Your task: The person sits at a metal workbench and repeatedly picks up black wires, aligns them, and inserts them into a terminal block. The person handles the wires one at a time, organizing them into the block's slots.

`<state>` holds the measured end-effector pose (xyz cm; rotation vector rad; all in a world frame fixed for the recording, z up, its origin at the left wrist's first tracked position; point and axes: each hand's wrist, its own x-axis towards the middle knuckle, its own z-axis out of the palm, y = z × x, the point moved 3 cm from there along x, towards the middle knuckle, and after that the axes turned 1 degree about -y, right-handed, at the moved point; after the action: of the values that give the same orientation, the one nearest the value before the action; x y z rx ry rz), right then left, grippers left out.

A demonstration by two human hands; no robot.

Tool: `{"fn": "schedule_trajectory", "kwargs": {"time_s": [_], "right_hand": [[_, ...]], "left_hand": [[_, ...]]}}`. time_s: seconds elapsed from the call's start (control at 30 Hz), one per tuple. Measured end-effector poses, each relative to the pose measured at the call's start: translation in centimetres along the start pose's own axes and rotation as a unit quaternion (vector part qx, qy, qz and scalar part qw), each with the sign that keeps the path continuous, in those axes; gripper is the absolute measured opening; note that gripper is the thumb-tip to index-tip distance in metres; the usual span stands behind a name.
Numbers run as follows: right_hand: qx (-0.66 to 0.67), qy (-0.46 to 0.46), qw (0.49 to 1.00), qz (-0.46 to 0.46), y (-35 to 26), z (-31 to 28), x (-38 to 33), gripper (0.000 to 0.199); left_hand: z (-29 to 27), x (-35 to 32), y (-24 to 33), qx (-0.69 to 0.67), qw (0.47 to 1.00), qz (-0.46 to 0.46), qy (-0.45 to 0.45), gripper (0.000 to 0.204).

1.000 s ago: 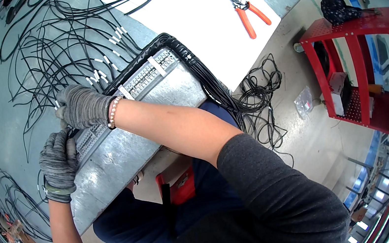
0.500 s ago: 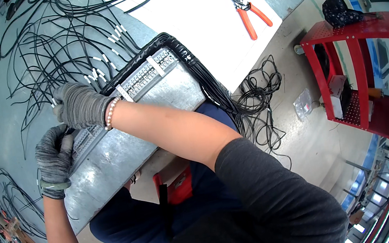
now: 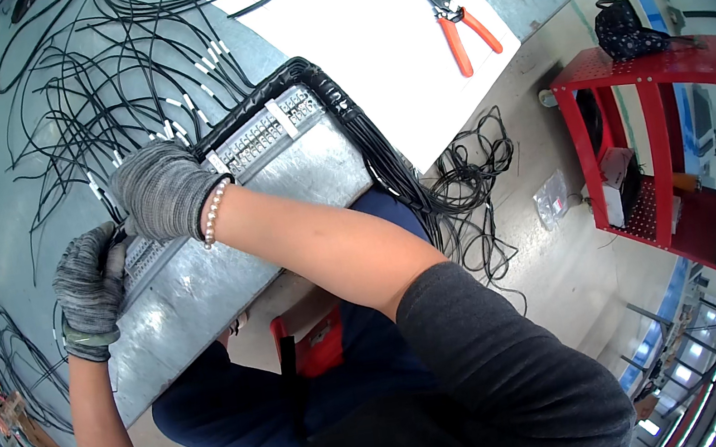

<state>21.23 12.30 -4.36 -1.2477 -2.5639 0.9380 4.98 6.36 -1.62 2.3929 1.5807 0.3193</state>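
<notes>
My left hand (image 3: 90, 284), in a grey knit glove, is closed with thumb and fingers on the black wire bundle (image 3: 253, 95) at its left end. Beside it, my gloved right hand (image 3: 166, 191) is curled over the same bundle; its fingertips are turned away, so what they pinch is hidden. The bundle runs along the far side of a terminal strip (image 3: 259, 138) on a metal panel (image 3: 297, 177). Black wires (image 3: 128, 82) with white marker sleeves (image 3: 193, 102) fan out behind it. Both hands cover part of the strip.
Wire strippers (image 3: 463, 26) with orange handles lie on a white sheet (image 3: 389, 54). Loose black cable (image 3: 473, 162) hangs off the table edge at the right. A red cart (image 3: 648, 73) carries a dark bag (image 3: 624, 31). More wires (image 3: 21, 362) lie at the left.
My right hand has shifted slightly right, and its fingertips have turned down from the labelled wire to the bundle. My left hand has moved slightly left and up.
</notes>
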Motion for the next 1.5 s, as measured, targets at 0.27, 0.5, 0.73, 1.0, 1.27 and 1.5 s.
{"fn": "schedule_trajectory", "kwargs": {"time_s": [0.27, 0.5, 0.73, 1.0, 1.27, 1.5], "right_hand": [[0.015, -0.008, 1.000, -0.005, 0.7, 0.8, 0.8, 0.037], [0.003, -0.037, 0.999, 0.015, 0.2, 1.0, 1.3, 0.038], [-0.012, -0.047, 0.998, 0.041, 0.0, 0.6, 1.0, 0.037], [-0.012, -0.012, 1.000, 0.002, -0.3, 1.6, 1.4, 0.025], [0.088, 0.024, 0.995, -0.049, 0.1, 1.6, 1.0, 0.022], [0.103, -0.048, 0.993, -0.027, -2.4, 1.9, 1.3, 0.024]], "left_hand": [[-0.7, 2.4, 1.9, 0.163, 0.976, 0.083, -0.113, 0.015], [-0.6, 4.2, 1.9, 0.163, 0.956, 0.028, -0.240, 0.024], [0.3, 4.5, 1.6, 0.187, 0.946, 0.026, -0.265, 0.027], [0.1, 3.3, 1.5, 0.094, 0.975, 0.003, -0.200, 0.015], [-6.6, 4.1, -1.1, -0.151, 0.971, -0.098, -0.155, 0.026], [-9.0, 4.7, -4.0, -0.233, 0.962, -0.097, -0.105, 0.026]]}}
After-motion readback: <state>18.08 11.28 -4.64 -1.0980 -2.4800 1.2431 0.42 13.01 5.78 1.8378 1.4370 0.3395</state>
